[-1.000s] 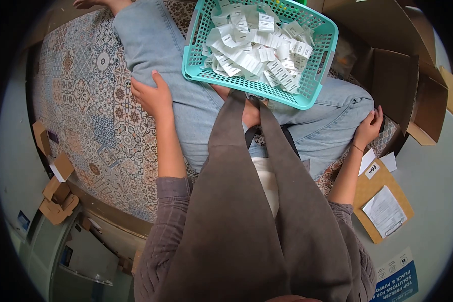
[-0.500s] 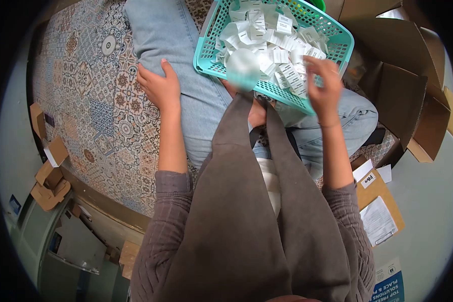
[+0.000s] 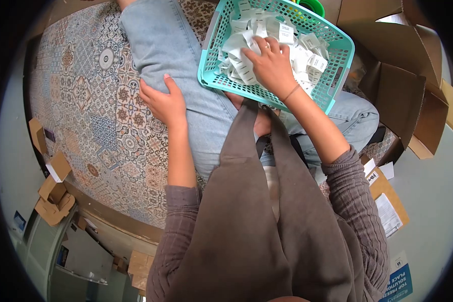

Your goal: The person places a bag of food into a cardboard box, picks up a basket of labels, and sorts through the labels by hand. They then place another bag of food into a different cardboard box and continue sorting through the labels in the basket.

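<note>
White tags with black print (image 3: 244, 71) lie heaped in a turquoise perforated basket (image 3: 332, 83). The basket tilts across my lap, between my jeans-clad legs (image 3: 161, 38). My right hand (image 3: 273, 68) is over the heap, its fingers spread and touching the white pieces near the middle. Its fingertips partly cover what lies beneath them. To the left, my left hand (image 3: 165, 103) rests with fingers apart on my left leg, holding nothing.
Behind the basket stands a green round container (image 3: 312, 6). Open cardboard boxes (image 3: 397, 95) are at the right, with a brown clipboard-like board with papers (image 3: 392, 216) below them. Patterned tiles (image 3: 93, 100) cover the floor at left, and small cardboard pieces (image 3: 55, 204) lie by the edge.
My right hand has moved left from the basket's right side onto the tags. The blurred pale round shape over the basket's front is gone. My left hand stays on the leg.
</note>
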{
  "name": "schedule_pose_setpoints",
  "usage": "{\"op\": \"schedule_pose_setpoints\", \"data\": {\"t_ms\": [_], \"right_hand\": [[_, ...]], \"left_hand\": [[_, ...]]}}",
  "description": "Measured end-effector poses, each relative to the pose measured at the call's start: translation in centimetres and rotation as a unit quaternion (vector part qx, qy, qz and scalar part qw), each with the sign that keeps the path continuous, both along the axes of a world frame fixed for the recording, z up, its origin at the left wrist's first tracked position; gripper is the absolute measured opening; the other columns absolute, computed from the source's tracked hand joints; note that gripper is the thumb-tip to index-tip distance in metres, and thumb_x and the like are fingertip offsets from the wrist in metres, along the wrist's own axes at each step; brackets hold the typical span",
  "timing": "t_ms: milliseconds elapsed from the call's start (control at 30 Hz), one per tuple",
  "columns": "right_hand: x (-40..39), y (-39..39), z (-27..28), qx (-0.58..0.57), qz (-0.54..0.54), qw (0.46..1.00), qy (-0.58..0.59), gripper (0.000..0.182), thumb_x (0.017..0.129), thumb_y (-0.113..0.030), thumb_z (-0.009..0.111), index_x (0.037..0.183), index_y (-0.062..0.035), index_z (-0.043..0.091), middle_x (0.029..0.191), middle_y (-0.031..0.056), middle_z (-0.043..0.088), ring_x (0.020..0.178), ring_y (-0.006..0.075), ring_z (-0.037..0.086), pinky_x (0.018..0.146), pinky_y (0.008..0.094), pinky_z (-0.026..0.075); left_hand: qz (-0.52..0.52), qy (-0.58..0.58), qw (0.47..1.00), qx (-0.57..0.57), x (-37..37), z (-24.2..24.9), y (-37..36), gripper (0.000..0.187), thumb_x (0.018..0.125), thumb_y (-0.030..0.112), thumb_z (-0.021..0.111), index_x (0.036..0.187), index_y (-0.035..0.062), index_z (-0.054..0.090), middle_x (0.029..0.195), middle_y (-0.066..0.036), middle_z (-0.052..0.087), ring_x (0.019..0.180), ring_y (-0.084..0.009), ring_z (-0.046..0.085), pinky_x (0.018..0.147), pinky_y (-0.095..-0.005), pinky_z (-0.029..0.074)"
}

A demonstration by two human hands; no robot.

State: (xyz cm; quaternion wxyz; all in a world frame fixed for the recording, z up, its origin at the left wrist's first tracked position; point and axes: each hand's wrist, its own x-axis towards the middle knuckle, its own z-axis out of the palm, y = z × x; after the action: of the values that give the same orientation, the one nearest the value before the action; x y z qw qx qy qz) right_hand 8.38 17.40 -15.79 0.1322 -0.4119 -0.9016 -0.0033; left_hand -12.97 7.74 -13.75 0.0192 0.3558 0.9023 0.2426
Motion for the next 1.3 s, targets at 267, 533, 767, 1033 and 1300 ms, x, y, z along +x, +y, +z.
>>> {"op": "schedule_pose_setpoints", "data": {"t_ms": [267,533,767,1033,1300], "right_hand": [[6.1,-2.6,2.3,-0.102,0.046,0.993,-0.048,0.022,0.07,-0.014,0.052,0.091,-0.016,0.058,0.086,0.0007,0.056,0.089,0.018,0.049,0.078,0.0399,0.032],[8.9,-3.4,5.3,-0.237,-0.051,0.97,-0.032,0.043,0.08,-0.038,0.052,0.12,-0.0223,0.047,0.056,0.0056,0.053,0.075,0.0223,0.053,0.091,0.0474,0.025],[6.8,-1.2,5.3,-0.031,-0.077,0.997,0.001,0.022,0.077,-0.031,0.057,0.094,-0.0184,0.061,0.086,-0.0017,0.056,0.084,0.0173,0.049,0.089,0.0463,0.026],[1.3,2.2,4.2,-0.007,-0.001,0.998,0.064,0.015,0.073,-0.022,0.059,0.086,-0.0166,0.06,0.082,-0.0009,0.056,0.085,0.0182,0.05,0.087,0.0486,0.028],[3.0,3.8,3.1,-0.055,-0.055,0.996,-0.047,0.02,0.07,-0.022,0.058,0.089,-0.0196,0.063,0.095,0.0074,0.054,0.096,0.0247,0.046,0.085,0.0545,0.028]], "left_hand": [[0.01,-0.001,1.0,-0.005,-0.1,0.0,0.0,0.065,0.079,0.039,0.052,0.123,-0.0044,0.031,0.12,-0.023,0.036,0.11,-0.0371,0.04,0.089,-0.0413,0.035],[0.011,0.001,1.0,-0.021,0.3,0.4,0.2,0.063,0.078,0.036,0.053,0.121,-0.0048,0.031,0.12,-0.024,0.036,0.11,-0.0383,0.039,0.088,-0.0428,0.036],[0.009,0.009,1.0,-0.022,0.1,0.0,0.1,0.063,0.078,0.035,0.053,0.121,-0.0055,0.031,0.12,-0.024,0.036,0.11,-0.0383,0.039,0.088,-0.0428,0.037],[0.005,0.005,1.0,-0.015,0.1,0.1,0.2,0.063,0.078,0.035,0.053,0.12,-0.0063,0.031,0.119,-0.024,0.036,0.109,-0.0383,0.039,0.087,-0.0432,0.037],[0.002,0.006,1.0,-0.017,0.1,0.2,0.1,0.063,0.078,0.035,0.053,0.121,-0.0058,0.031,0.119,-0.024,0.036,0.11,-0.0381,0.039,0.087,-0.0427,0.037]]}}
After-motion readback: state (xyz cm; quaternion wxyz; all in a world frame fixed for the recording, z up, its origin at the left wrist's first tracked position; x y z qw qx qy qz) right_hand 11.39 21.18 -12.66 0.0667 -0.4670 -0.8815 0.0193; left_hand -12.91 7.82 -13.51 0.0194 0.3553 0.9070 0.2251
